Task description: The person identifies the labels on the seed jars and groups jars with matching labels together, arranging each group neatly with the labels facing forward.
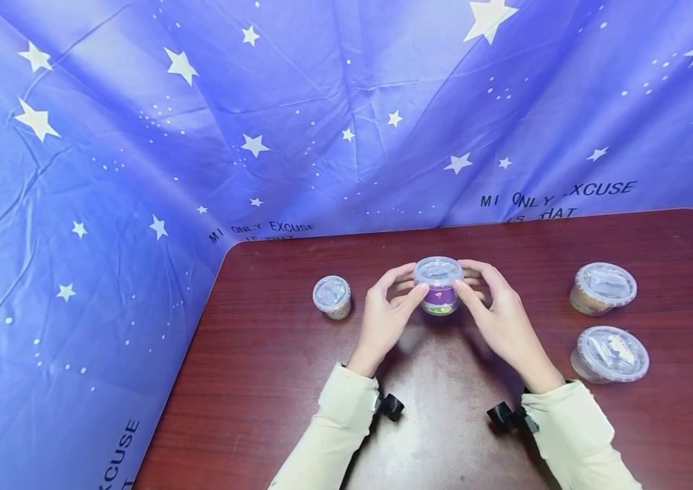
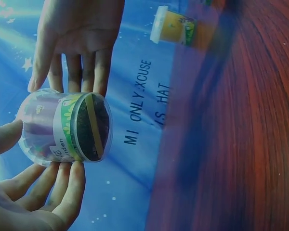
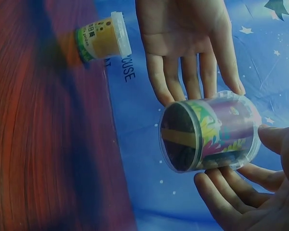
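A person's left hand (image 1: 388, 309) and right hand (image 1: 502, 309) were clamped together on a round, clear-lidded jar (image 1: 440, 297), one from each side. The jar was upright, lid up, raised above the middle of a reddish-brown table (image 1: 248, 415); the wrist views showed its underside. The thumbs pressed the near side, close below the lid's rim, while the fingers lay behind and around the body, a balanced hold probably chosen to keep the jar level and steady. Three other lidded tubs stood well apart from it: a small tub (image 1: 332, 297) on the left, and a farther tub (image 1: 603, 289) and a nearer tub (image 1: 610, 354) on the right. That spacing seemed to leave the hands room to work.

The jar had a wide, translucent lid and a purple label, with green, yellow and white near the bottom. Its base looked dark, crossed by a tan strip. Some lettering showed, too partial to read fully. The contents could not be made out.
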### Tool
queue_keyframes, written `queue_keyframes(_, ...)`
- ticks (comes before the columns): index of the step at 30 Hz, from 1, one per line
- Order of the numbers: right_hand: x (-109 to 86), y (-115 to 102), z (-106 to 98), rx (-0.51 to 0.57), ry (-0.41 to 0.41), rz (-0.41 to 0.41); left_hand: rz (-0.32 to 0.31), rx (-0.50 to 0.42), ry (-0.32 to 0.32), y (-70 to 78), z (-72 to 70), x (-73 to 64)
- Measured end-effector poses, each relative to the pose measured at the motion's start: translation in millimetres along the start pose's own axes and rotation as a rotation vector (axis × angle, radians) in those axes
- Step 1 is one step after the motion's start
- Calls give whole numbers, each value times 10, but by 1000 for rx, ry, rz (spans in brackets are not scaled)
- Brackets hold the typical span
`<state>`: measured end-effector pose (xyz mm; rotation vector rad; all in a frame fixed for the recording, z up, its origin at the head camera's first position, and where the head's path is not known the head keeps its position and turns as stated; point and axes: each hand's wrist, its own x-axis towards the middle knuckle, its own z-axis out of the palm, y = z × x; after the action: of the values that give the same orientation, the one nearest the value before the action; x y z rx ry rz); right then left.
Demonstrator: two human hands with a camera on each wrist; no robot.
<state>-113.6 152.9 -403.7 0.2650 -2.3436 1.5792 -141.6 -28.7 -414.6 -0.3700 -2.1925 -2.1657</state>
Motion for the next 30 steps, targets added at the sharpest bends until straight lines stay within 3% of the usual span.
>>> queue_keyframes(13,-18,-61,68,32,-56,59,-81,-62,-46,-35,-209,-87)
queue_keyframes(22,-27,-61,76,71,-133,93,-98,-103,-105,-104,-296,-128)
queue_keyframes(30,-49,-80,49,70,-274,121,-126,-242,-221,-121,-317,-150)
